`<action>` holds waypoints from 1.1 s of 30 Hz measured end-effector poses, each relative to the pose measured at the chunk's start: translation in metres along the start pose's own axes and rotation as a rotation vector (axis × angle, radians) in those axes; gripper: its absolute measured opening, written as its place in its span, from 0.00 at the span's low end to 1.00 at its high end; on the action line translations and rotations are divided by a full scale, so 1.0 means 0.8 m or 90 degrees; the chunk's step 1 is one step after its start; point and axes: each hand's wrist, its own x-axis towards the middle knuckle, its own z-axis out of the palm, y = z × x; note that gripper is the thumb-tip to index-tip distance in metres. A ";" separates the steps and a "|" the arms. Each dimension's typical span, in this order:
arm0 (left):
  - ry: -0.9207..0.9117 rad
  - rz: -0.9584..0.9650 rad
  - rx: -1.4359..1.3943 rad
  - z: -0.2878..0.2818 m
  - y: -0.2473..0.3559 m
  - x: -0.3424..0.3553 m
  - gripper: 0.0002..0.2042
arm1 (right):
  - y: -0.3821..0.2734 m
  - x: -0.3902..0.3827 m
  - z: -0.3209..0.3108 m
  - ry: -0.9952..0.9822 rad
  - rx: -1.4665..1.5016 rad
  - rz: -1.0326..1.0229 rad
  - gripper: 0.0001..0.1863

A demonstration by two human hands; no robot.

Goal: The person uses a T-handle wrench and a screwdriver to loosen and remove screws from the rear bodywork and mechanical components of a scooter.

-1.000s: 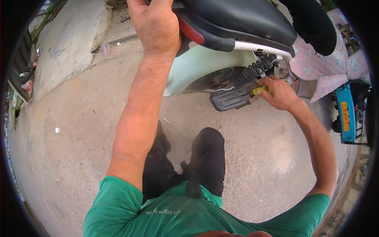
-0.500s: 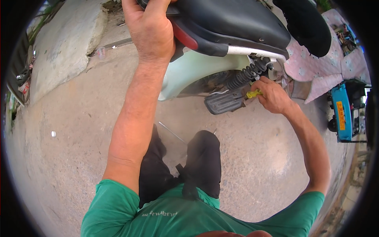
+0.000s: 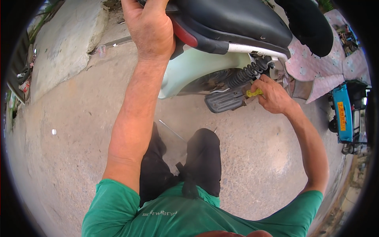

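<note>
My left hand [image 3: 152, 35] is closed over the tail of a scooter at the top; its fingertips run out of view. Under the hand are the black seat [image 3: 233, 19] and a red tail light [image 3: 184, 35]. My right hand [image 3: 275, 96] is closed low on the scooter's side, around a yellow-handled tool [image 3: 254, 93]. Only the end of the yellow handle shows; its other end is hidden by my fingers. Just above that hand is the coil-spring shock absorber [image 3: 248, 74], and left of it lies a black ribbed footrest [image 3: 225, 102]. The pale green rear fender [image 3: 185, 73] partly covers the wheel.
A thin metal rod [image 3: 171, 129] lies on the concrete near my knees. A pink padded cover [image 3: 312, 59] hangs at the upper right, beside a dark rounded thing [image 3: 308, 27]. A blue vehicle [image 3: 344, 112] stands at far right. A small white cap [image 3: 54, 131] lies at left.
Both hands keep their places and holds. The view has shifted slightly, and a little more of the blue vehicle's lower end shows at far right.
</note>
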 end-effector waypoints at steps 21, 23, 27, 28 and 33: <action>-0.002 0.001 -0.028 -0.003 -0.003 0.001 0.14 | -0.013 0.017 0.002 -0.159 -0.135 0.331 0.17; 0.002 0.000 -0.025 -0.004 -0.003 0.003 0.14 | -0.006 0.003 0.010 -0.054 -0.062 0.213 0.17; 0.035 -0.025 0.002 -0.003 -0.005 0.005 0.14 | -0.008 -0.003 0.018 0.080 0.098 0.072 0.16; 0.035 -0.026 0.009 -0.003 -0.004 0.004 0.14 | -0.011 -0.002 0.019 0.080 0.100 0.070 0.16; 0.032 -0.021 0.000 -0.001 -0.003 0.002 0.14 | -0.022 0.012 0.003 -0.077 -0.090 0.330 0.16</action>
